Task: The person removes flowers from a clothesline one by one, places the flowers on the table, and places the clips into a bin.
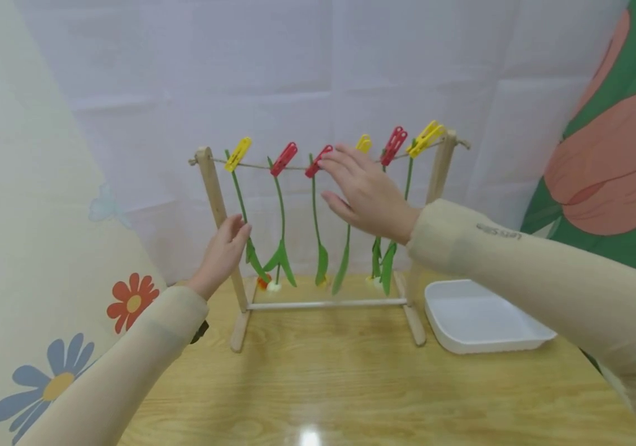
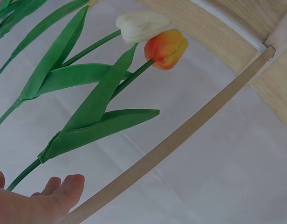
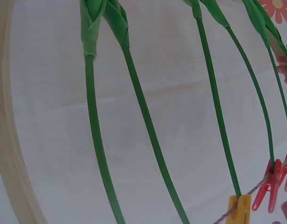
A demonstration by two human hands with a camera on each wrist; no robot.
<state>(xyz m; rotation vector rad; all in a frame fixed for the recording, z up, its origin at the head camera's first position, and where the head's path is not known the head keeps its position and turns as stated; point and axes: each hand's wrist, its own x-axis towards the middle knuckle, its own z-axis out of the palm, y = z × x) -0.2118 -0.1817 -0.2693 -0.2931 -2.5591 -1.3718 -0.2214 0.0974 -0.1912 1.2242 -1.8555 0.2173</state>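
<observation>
Several artificial tulips hang head down from a thin rope [image 1: 253,165], each clipped by a yellow or red clothespin [image 1: 238,154]. My left hand [image 1: 223,251], fingers loosely bent, is beside the left post and leftmost stem. In the left wrist view an orange tulip [image 2: 166,49] and a white tulip [image 2: 141,28] hang beyond that hand. My right hand [image 1: 370,195] is raised before the rope with extended fingers, its tips near the third clothespin, a red one [image 1: 318,162]; whether they touch is unclear. It partly covers a yellow clothespin [image 1: 363,143] behind it.
The rope is strung between two wooden posts [image 1: 441,164] of a stand, joined low by a white bar [image 1: 326,304]. A white plastic tray [image 1: 485,316] sits on the wooden table [image 1: 318,378] at the right. White cloth [image 1: 251,62] hangs behind.
</observation>
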